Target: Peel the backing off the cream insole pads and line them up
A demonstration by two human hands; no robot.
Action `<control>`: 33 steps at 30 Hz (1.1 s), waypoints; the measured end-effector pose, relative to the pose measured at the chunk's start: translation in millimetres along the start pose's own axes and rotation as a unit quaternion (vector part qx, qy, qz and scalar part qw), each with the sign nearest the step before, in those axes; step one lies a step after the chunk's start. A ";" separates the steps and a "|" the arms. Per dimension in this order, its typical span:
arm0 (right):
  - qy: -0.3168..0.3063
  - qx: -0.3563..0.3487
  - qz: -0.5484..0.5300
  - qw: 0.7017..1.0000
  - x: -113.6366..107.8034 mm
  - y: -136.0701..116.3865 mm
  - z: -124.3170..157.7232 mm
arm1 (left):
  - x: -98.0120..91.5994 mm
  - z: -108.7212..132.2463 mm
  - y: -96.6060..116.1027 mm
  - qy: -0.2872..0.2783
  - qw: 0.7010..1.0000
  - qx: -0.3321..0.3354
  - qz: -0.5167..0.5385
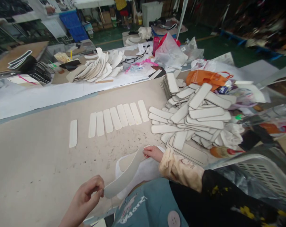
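At opposite ends of one grey strip (pixel 128 174), left fingers (pixel 95 182) and right fingers (pixel 149 151) in narrow pinches on it.

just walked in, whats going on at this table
A person holds a bent grey strip over the near side of the table, the left hand at one end and the right hand at the other. Beyond it lies a row of eight pale strips, with a single strip apart to the left and a loose heap of similar pieces to the right.
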State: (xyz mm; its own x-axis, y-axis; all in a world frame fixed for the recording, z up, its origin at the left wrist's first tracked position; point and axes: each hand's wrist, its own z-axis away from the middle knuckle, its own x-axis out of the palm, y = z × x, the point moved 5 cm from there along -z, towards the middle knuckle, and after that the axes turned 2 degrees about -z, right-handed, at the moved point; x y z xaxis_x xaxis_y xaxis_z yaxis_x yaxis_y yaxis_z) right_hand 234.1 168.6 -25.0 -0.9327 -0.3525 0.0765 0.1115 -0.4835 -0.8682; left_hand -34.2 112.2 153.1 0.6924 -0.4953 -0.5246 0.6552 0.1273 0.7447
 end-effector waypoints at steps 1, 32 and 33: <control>0.009 0.006 0.005 1.000 -6.0 5.3 5.7 | 4.9 -1.4 -7.2 0.005 1.000 -0.021 0.020; 0.111 0.209 0.338 0.911 -55.7 52.6 -12.6 | 103.7 -114.1 -199.2 0.072 0.948 -0.309 0.002; 0.109 0.206 0.345 0.909 -55.8 53.1 -13.2 | 104.2 -114.6 -201.1 0.075 0.948 -0.309 -0.003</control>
State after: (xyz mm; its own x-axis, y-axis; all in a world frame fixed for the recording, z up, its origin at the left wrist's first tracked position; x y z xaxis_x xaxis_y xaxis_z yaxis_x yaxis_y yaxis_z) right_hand 287.5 173.2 -81.9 -0.6328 -0.5402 -0.5547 0.7730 -0.4820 -0.4125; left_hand -59.2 133.5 -98.6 0.6925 -0.3762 -0.6156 0.6793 0.6272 0.3809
